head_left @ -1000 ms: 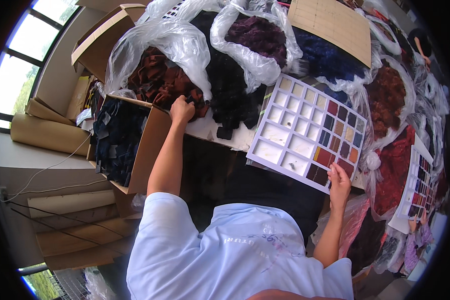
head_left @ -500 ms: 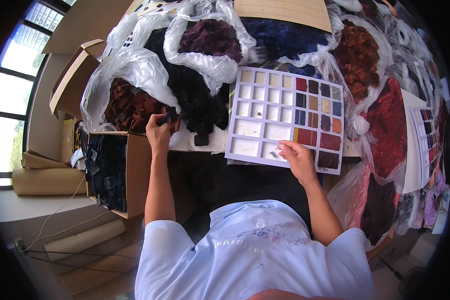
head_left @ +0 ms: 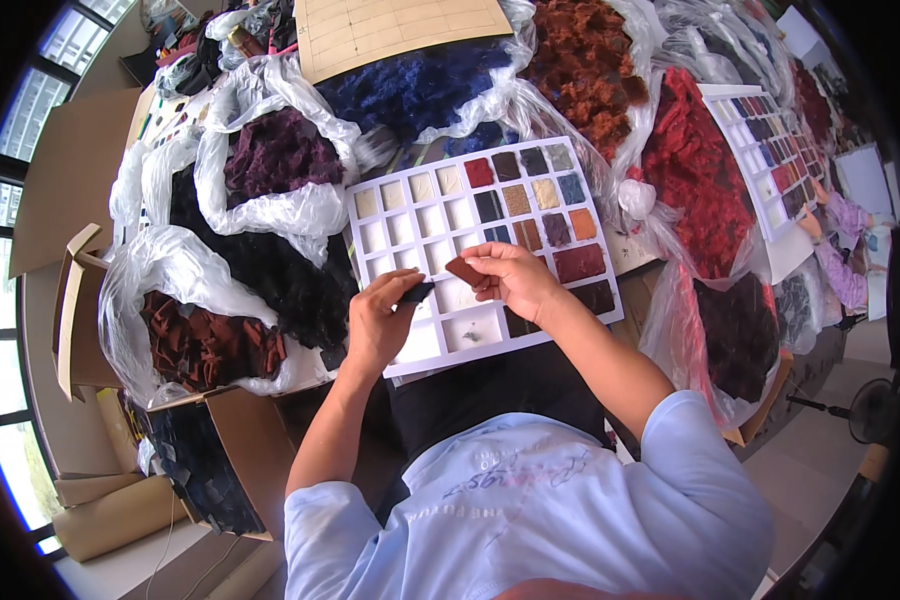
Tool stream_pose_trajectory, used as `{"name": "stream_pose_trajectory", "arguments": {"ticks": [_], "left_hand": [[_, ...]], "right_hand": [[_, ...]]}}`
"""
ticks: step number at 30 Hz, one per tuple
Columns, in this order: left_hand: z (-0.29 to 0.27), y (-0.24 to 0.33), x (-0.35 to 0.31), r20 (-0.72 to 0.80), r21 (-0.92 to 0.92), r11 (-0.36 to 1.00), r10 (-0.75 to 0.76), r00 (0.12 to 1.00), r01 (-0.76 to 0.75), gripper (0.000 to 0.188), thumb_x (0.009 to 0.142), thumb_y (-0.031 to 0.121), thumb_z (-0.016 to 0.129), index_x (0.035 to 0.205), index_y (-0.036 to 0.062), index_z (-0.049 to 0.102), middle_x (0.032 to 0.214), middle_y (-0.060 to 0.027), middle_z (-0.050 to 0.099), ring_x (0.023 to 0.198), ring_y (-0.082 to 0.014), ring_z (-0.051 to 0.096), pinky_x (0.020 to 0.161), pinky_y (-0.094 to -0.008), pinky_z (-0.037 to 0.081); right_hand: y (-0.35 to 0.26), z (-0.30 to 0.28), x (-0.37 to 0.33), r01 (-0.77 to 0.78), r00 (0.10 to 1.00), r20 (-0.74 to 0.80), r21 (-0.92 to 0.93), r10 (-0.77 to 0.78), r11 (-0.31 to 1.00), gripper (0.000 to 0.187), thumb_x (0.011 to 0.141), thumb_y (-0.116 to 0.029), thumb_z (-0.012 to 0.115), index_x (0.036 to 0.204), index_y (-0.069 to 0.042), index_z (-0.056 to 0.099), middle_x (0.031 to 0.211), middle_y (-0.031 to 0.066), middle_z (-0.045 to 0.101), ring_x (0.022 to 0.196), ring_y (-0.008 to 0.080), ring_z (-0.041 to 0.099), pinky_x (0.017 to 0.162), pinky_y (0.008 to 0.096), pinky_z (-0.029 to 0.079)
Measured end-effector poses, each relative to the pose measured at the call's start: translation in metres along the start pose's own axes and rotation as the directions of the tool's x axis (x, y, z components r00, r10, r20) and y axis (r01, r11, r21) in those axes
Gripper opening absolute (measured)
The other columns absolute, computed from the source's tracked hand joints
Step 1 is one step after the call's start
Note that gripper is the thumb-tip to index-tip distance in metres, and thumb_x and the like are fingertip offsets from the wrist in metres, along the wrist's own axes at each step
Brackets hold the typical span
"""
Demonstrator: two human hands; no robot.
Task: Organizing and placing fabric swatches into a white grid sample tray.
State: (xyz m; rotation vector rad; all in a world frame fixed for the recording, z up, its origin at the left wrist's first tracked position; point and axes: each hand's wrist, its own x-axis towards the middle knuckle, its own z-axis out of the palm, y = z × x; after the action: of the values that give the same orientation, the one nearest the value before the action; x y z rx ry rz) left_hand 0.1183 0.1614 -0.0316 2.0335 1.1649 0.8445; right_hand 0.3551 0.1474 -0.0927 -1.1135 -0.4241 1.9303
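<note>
Over the middle of a white gridded sample tray (head_left: 417, 347), my two hands are held close together. A small dark, nearly black fabric piece (head_left: 417, 293) is pinched in my left hand (head_left: 373, 318). My right hand (head_left: 520, 283) grips a flat rust-brown fabric piece (head_left: 465, 271) between thumb and fingers. Some tray compartments hold coloured swatches, such as a dark red swatch (head_left: 580, 264) and an orange swatch (head_left: 582, 223). Others on the left are bare white, and a bit of grey lint (head_left: 471, 336) lies in a front one. My hands hide part of the tray's centre.
Open plastic bags hold rust-brown scraps (head_left: 210, 340), black fibre (head_left: 260, 270), purple fibre (head_left: 285, 155) and red fibre (head_left: 695, 180). A carton (head_left: 255, 470) of dark pieces stands at lower left. Another person's hands (head_left: 815, 210) are beside a second swatch tray (head_left: 765, 160) at right.
My left hand has come from the rust-brown scraps to the tray with dark material in it. The rust-brown piece is now in my right hand. The whole view has turned right.
</note>
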Motion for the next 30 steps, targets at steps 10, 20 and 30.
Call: {"name": "stream_pose_trajectory", "arguments": {"ticks": [10,20,30], "left_hand": [[0.022,-0.063,0.119,-0.005,0.440,0.895,-0.084,0.996,0.077,0.012,0.091,0.004,0.054,0.098,0.0003,0.046,0.079,-0.0258,0.067,0.073,-0.0482,0.065,0.066,-0.0557,0.051],[0.035,-0.082,0.146,0.095,0.570,0.804,0.141,0.985,-0.170,0.006,0.085,0.005,0.057,0.089,0.0035,0.061,0.093,-0.0167,0.061,0.084,-0.0389,0.065,0.073,-0.0474,0.053],[0.034,-0.083,0.122,0.239,0.529,0.816,0.120,0.964,-0.233,0.034,0.087,0.008,0.062,0.120,0.0031,0.065,0.118,-0.0165,0.061,0.105,-0.0379,0.059,0.089,-0.0458,0.050]], "right_hand": [[-0.059,0.004,0.104,0.356,0.836,-0.066,-0.691,-0.545,0.629,0.038,0.094,-0.006,0.065,0.131,0.002,0.060,0.108,0.0141,0.072,0.087,0.0137,0.069,0.076,0.0270,0.056],[-0.075,0.007,0.115,0.315,0.765,0.269,-0.949,-0.585,-0.024,0.033,0.085,-0.010,0.070,0.117,-0.003,0.069,0.099,0.0216,0.070,0.096,0.0393,0.067,0.084,0.0451,0.053],[-0.089,-0.005,0.106,0.394,0.751,0.495,-0.867,-0.437,-0.306,0.018,0.082,-0.009,0.071,0.100,-0.007,0.072,0.104,0.0151,0.060,0.104,0.0331,0.058,0.093,0.0414,0.049]]}}
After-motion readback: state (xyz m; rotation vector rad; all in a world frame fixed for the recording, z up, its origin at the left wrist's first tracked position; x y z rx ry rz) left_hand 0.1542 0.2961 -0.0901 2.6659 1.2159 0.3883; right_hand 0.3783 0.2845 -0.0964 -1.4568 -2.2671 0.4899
